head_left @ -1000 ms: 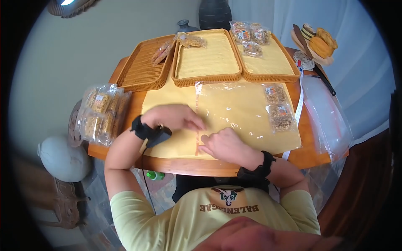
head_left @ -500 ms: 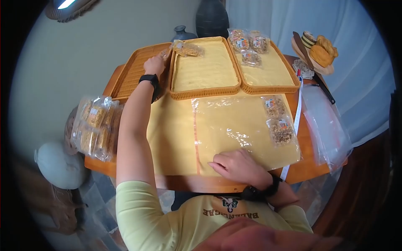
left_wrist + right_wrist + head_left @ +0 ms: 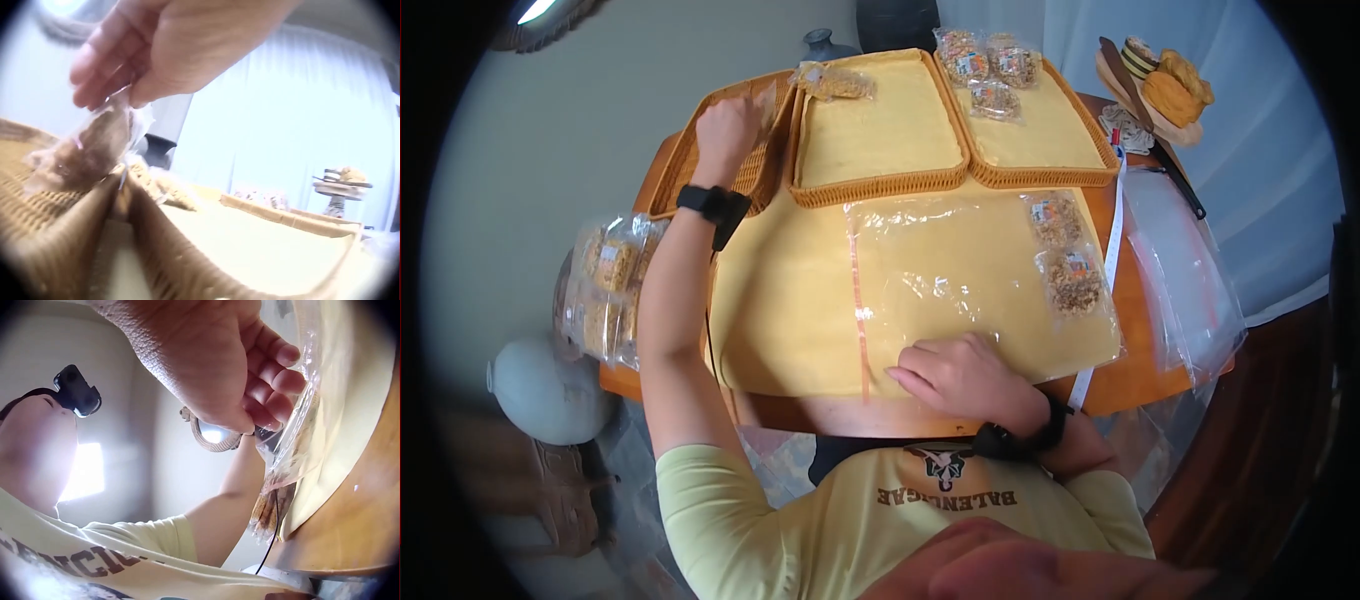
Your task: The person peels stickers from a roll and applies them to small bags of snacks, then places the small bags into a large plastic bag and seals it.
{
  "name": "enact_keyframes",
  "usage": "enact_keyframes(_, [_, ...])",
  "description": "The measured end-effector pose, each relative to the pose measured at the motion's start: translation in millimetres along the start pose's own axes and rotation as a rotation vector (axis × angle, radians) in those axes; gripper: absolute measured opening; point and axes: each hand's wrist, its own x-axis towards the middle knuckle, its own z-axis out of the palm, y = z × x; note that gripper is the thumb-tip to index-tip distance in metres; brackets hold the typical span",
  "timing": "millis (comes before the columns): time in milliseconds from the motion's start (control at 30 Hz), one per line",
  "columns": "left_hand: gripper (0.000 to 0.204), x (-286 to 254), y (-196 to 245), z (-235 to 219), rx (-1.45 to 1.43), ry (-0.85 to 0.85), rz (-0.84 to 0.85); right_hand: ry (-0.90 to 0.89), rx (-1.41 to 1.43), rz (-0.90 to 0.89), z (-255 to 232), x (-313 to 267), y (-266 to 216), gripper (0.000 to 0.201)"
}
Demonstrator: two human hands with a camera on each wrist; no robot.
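My left hand (image 3: 730, 130) is over the left wicker tray (image 3: 670, 180). In the left wrist view its thumb and fingers pinch the top of a clear packet of brown snack (image 3: 94, 150), which hangs beside the tray's inner rim. My right hand (image 3: 960, 375) rests at the front edge of a large clear plastic bag (image 3: 940, 240) lying flat, its fingers loosely curled. In the right wrist view those fingertips (image 3: 289, 381) are right at the clear film. Two round snack packets (image 3: 1055, 220) show at the bag's right end.
The lined middle tray (image 3: 880, 185) holds a snack packet (image 3: 835, 82) at its back left. Several packets (image 3: 1000, 65) sit in the right tray (image 3: 1040, 180). Bagged snacks (image 3: 610, 290) stand at the left edge. Clear bags (image 3: 1185, 280), a measuring tape (image 3: 1114, 240) and a bread display (image 3: 1160, 95) are on the right.
My left hand has gone from the bag's taped edge up to the left tray and now lifts a packet there. The right hand has shifted slightly right and stays at the bag.
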Motion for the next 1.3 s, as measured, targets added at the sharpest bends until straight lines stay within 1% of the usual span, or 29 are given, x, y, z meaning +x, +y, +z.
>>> enact_keyframes(67, [0.013, -25.0, -0.4, -29.4, -0.114, 0.246, 0.045, 0.015, -0.009, 0.006, -0.1, 1.7, 0.4, 0.02])
enact_keyframes(133, [0.012, -56.5, -5.8, -51.4, -0.602, 0.246, 0.12, 0.005, -0.007, 0.015, -1.3, 1.0, 0.8, 0.021])
enact_keyframes(167, [0.013, -78.5, 1.7, -74.9, -0.893, 0.047, -0.013, 0.01, -0.012, 0.031, -1.0, 0.5, 1.0, 0.021])
enact_keyframes(200, [0.015, -92.9, -8.7, -66.8, -0.854, 0.16, 0.246, 0.031, -0.004, 0.014, -0.2, 1.1, 1.2, 0.02])
enact_keyframes(233, [0.016, -117.7, 5.8, -97.2, -1.205, -0.304, -0.117, 0.053, 0.002, -0.003, 0.1, 1.3, 1.0, 0.018])
enact_keyframes(267, [0.016, -134.7, 10.2, -105.7, -1.294, -0.452, -0.179, 0.064, -0.007, 0.015, -0.6, 1.5, 0.7, 0.018])
enact_keyframes(300, [0.014, -148.6, 10.0, -101.4, -1.407, -0.582, -0.19, 0.057, -0.009, -0.001, -1.3, 1.6, 0.3, 0.017])
enact_keyframes(333, [0.011, -162.2, 11.3, -94.6, -1.495, -0.683, -0.191, 0.048, -0.008, -0.019, -1.6, 1.6, -0.3, 0.017])
enact_keyframes(367, [0.01, -173.9, 16.2, -86.7, -1.551, -0.757, -0.218, 0.058, -0.013, -0.008, -1.3, 2.0, -0.8, 0.017])
enact_keyframes(433, [0.012, -190.5, 29.2, -63.6, -1.659, -0.892, -0.261, 0.098, 0.007, -0.063, -0.8, 1.5, -1.5, 0.017])
enact_keyframes(467, [0.014, -193.6, 37.4, -56.4, -1.748, -0.919, -0.28, 0.11, -0.001, -0.048, 0.4, 1.5, -1.3, 0.017])
enact_keyframes(533, [0.016, -191.9, 53.2, -50.5, -1.907, -0.939, -0.288, 0.152, 0.047, -0.151, 3.7, 1.2, 0.3, 0.019])
enact_keyframes(567, [0.016, -187.9, 60.7, -49.2, -1.907, -0.948, -0.273, 0.159, 0.038, -0.143, 3.9, 0.0, 0.9, 0.019])
enact_keyframes(633, [0.014, -176.5, 74.6, -45.6, -1.99, -0.899, -0.259, 0.058, -0.005, -0.171, 4.4, -1.2, 2.2, 0.018])
enact_keyframes(667, [0.011, -170.3, 81.3, -43.3, -2.022, -0.955, -0.257, 0.063, -0.008, -0.172, 5.5, -1.0, 3.0, 0.018])
enact_keyframes(800, [0.01, -170.9, 131.0, -32.5, -2.116, -0.968, -0.275, 0.122, 0.002, -0.213, 6.8, -0.9, 1.8, 0.023])
enact_keyframes(867, [0.007, -169.7, 145.6, -32.2, -2.215, -1.112, -0.275, 0.159, 0.016, -0.215, 6.7, -1.7, 4.0, 0.024])
enact_keyframes(900, [0.007, -169.9, 150.2, -33.1, -2.209, -1.133, -0.266, 0.174, 0.027, -0.243, 9.2, -2.2, 6.8, 0.024])
enact_keyframes(933, [0.006, -171.5, 154.1, -34.5, -2.274, -1.195, -0.191, 0.189, 0.038, -0.269, 10.8, -3.3, 8.6, 0.025])
enact_keyframes(967, [0.006, -172.9, 157.5, -35.3, -2.337, -1.256, -0.117, 0.198, 0.036, -0.254, 9.3, -4.3, 7.3, 0.025])
enact_keyframes(1000, [0.006, -173.7, 160.3, -28.1, -2.33, -1.273, -0.114, 0.198, 0.004, -0.258, 6.1, -4.3, 4.7, 0.024])
enact_keyframes(1033, [0.003, -174.7, 161.8, -14.8, -2.409, -1.29, 0.072, 0.198, -0.027, -0.266, 4.5, -4.0, 3.3, 0.024])
enact_keyframes(1067, [0.005, -175.3, 162.3, -7.8, -2.48, -1.298, 0.263, 0.206, -0.028, -0.261, 6.7, -4.4, 3.3, 0.024])
enact_keyframes(1100, [0.005, -174.8, 167.6, -26.4, -2.473, -1.304, 0.265, 0.19, -0.004, -0.248, 10.0, -5.1, 3.5, 0.024])
enact_keyframes(1167, [0.015, -178.4, 179.9, -63.3, -2.249, -1.23, -0.115, 0.177, 0.023, -0.235, 11.6, -5.6, 3.7, 0.023])
enact_keyframes(1200, [0.015, -178.8, 180.9, -64.2, -2.246, -1.231, -0.115, 0.173, 0.026, -0.239, 11.7, -5.8, 3.6, 0.023])
enact_keyframes(1267, [0.022, -179.7, 182.5, -64.7, -2.093, -1.335, -0.027, 0.167, 0.028, -0.244, 12.9, -5.6, 4.4, 0.023])
enact_keyframes(1300, [0.022, -178.1, 183.1, -63.1, -2.093, -1.335, -0.026, 0.173, 0.032, -0.305, 13.8, -4.7, 5.4, 0.022])
